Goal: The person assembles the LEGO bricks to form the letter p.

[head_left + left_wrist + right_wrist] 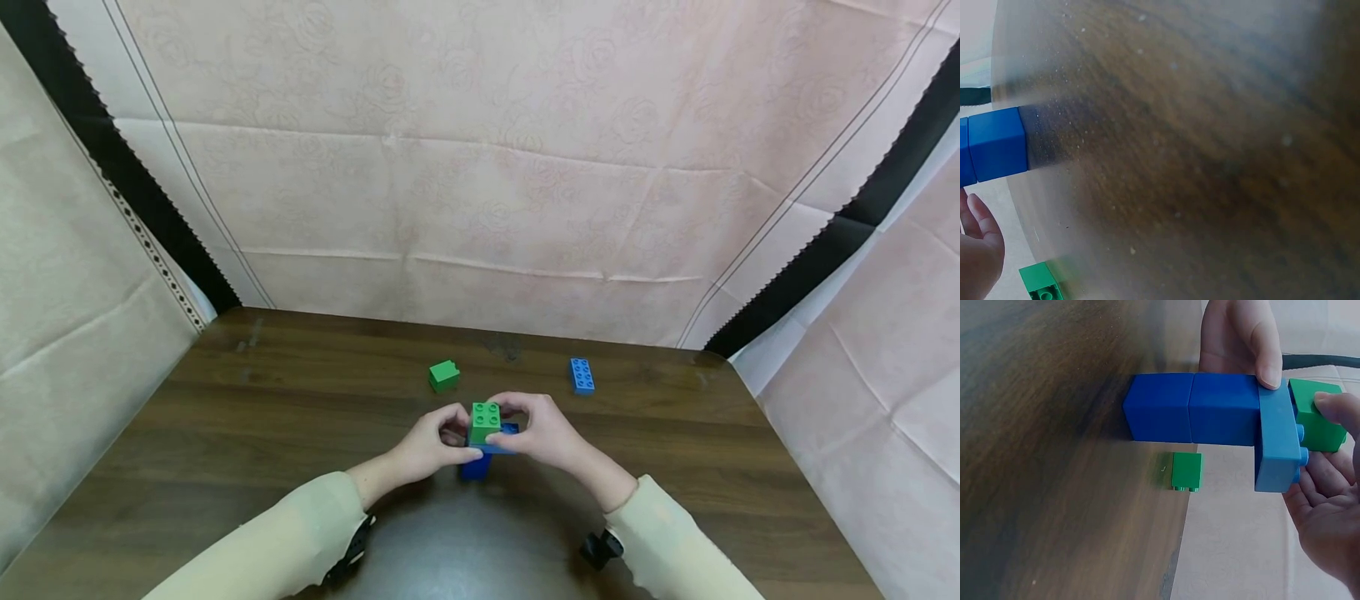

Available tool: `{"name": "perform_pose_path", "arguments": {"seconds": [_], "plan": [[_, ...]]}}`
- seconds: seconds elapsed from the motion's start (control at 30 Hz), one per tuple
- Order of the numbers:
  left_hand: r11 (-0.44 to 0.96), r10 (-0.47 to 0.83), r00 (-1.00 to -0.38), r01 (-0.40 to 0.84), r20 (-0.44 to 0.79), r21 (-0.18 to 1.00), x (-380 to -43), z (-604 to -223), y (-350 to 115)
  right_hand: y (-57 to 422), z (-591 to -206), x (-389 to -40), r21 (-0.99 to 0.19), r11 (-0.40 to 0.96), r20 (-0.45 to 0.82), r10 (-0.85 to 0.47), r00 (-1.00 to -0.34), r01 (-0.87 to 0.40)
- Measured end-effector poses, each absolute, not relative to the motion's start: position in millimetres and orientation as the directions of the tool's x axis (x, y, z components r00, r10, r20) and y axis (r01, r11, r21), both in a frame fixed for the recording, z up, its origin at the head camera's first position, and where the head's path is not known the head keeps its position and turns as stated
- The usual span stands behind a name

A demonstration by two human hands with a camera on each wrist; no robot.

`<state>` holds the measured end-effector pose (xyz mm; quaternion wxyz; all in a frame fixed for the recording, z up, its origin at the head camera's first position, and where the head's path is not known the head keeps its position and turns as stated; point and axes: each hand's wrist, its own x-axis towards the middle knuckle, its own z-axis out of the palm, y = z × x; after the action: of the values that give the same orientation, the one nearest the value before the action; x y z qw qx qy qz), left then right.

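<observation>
A tower of toy building bricks stands upright on the table between the hands. Two dark blue bricks point(1160, 407) form its column. A longer light blue brick point(1277, 437) lies across the top and sticks out to the right, with bare studs there. At its left end sits a green brick point(486, 423), which my right hand point(546, 429) pinches between thumb and fingers. My left hand point(431, 442) holds the tower from the left, its thumb on the light blue brick's near side. Its far fingers are partly hidden in the head view.
Behind the tower, a loose green brick point(444, 375) lies on its side on the brown wooden table point(315, 392). Farther right rests a loose blue brick point(582, 376) with its studs showing. Pale cloth point(450, 200) hangs beyond the table's back edge.
</observation>
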<state>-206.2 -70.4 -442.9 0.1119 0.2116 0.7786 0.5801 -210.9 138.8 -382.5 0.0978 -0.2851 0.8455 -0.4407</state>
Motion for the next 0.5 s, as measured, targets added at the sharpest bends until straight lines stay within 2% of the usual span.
{"name": "perform_pose_path", "arguments": {"seconds": [0.5], "plan": [[0.231,0.465,-0.882,0.209,0.081,0.950,-206.3,-445.2,-70.2,139.1,-385.5,-212.1,-0.800,0.430,0.104,-0.587,-0.803,-0.418]]}}
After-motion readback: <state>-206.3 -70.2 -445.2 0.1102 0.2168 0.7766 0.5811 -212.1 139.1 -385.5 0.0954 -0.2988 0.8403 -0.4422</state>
